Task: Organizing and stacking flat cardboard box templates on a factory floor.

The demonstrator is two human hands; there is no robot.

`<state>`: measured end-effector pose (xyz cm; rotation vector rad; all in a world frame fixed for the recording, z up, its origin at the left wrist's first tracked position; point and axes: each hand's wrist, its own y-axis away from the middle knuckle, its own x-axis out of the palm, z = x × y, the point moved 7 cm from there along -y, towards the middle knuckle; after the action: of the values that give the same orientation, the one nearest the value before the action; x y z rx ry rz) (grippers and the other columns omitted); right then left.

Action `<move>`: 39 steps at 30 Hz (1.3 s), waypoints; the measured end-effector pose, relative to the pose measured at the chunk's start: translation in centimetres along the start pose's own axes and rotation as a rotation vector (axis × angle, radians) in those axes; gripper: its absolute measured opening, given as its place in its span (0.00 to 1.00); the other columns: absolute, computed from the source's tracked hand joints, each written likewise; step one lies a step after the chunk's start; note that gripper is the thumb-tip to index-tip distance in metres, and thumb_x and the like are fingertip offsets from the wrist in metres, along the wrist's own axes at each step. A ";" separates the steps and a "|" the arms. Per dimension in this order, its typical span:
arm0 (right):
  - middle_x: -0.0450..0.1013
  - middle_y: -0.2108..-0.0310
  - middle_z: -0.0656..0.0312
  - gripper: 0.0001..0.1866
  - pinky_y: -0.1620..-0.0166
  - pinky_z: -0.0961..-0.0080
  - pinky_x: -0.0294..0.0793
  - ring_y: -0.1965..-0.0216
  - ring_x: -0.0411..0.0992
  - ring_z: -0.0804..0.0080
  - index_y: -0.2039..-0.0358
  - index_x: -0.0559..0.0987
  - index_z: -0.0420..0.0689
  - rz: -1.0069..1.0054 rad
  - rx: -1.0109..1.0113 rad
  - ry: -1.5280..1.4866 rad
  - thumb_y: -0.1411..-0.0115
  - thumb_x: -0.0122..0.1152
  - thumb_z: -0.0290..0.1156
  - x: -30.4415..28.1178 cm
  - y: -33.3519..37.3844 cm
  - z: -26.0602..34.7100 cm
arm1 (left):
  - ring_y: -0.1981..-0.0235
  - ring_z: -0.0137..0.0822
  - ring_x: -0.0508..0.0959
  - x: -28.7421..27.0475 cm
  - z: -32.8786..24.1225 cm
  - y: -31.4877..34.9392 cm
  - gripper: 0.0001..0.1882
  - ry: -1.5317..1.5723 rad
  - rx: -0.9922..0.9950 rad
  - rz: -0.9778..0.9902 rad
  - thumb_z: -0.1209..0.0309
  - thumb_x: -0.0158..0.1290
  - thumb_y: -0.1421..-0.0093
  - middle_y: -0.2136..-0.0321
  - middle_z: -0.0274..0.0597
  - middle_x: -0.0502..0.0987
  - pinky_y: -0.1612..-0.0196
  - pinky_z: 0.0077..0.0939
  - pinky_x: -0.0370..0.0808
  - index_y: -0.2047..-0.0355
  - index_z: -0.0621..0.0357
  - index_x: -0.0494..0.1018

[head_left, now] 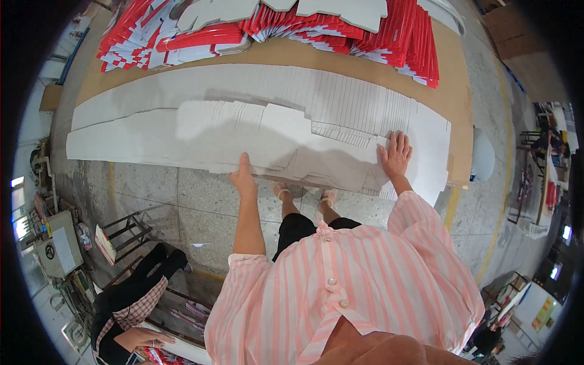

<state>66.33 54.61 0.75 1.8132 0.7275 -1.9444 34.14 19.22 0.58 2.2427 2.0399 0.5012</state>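
Fanned-out flat white cardboard blanks lie in overlapping rows along the near side of a tan board-topped table. My left hand grips their near edge, its thumb on top and its other fingers hidden underneath. To the right, my right hand rests palm down on the blanks with its fingers stretched out. Stepped edges of the sheets show between the hands and towards the right end of the row.
Red-and-white folded card pieces are piled in fans along the table's far side, with grey-white blanks on top. Another person works behind me at lower left, near a metal rack. A machine stands at far left.
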 end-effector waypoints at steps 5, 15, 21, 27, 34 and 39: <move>0.46 0.40 0.54 0.33 0.41 0.53 0.37 0.38 0.40 0.55 0.42 0.54 0.50 0.016 -0.008 0.041 0.44 0.41 0.53 -0.2 0.1 -0.4 | 0.63 0.32 0.71 0.0 2.1 0.0 0.18 0.143 -0.263 0.008 0.73 0.53 0.48 0.60 0.42 0.71 0.58 0.26 0.68 0.59 0.72 0.67; 0.45 0.39 0.56 0.34 0.41 0.51 0.36 0.38 0.39 0.56 0.41 0.53 0.52 0.047 0.021 0.023 0.44 0.40 0.55 0.0 0.2 -1.3 | 0.63 0.32 0.71 -0.2 3.6 -0.5 0.18 0.220 -0.336 0.003 0.73 0.54 0.49 0.62 0.41 0.72 0.60 0.27 0.69 0.59 0.71 0.68; 0.44 0.39 0.56 0.34 0.40 0.52 0.35 0.37 0.38 0.56 0.41 0.53 0.52 0.062 0.012 0.013 0.44 0.39 0.56 -0.1 0.3 -2.0 | 0.62 0.34 0.72 0.4 1.0 0.2 0.18 -0.058 0.008 -0.012 0.74 0.55 0.50 0.61 0.43 0.72 0.59 0.27 0.68 0.59 0.71 0.68; 0.43 0.39 0.56 0.34 0.40 0.51 0.35 0.37 0.38 0.56 0.41 0.52 0.52 0.055 0.002 0.000 0.44 0.39 0.56 -0.1 0.2 -2.1 | 0.60 0.33 0.71 0.7 1.7 0.1 0.19 -0.035 -0.189 -0.007 0.73 0.52 0.47 0.57 0.42 0.70 0.57 0.27 0.67 0.56 0.72 0.66; 0.44 0.39 0.56 0.34 0.40 0.51 0.36 0.38 0.39 0.57 0.41 0.52 0.52 0.067 0.009 0.023 0.44 0.40 0.54 0.0 0.3 -2.6 | 0.63 0.32 0.71 1.2 3.1 0.4 0.16 0.372 -0.370 0.027 0.73 0.54 0.48 0.62 0.42 0.73 0.58 0.24 0.67 0.61 0.73 0.69; 0.44 0.39 0.56 0.33 0.41 0.51 0.36 0.38 0.39 0.57 0.41 0.53 0.52 0.044 -0.003 0.019 0.44 0.40 0.55 -0.2 0.2 -2.7 | 0.64 0.34 0.72 0.8 1.3 0.3 0.17 -0.139 -0.080 -0.004 0.74 0.56 0.50 0.63 0.45 0.73 0.58 0.26 0.68 0.62 0.73 0.69</move>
<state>68.60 56.06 0.85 1.8327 0.6899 -1.8998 34.81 20.20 -0.42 2.1622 1.9228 0.4064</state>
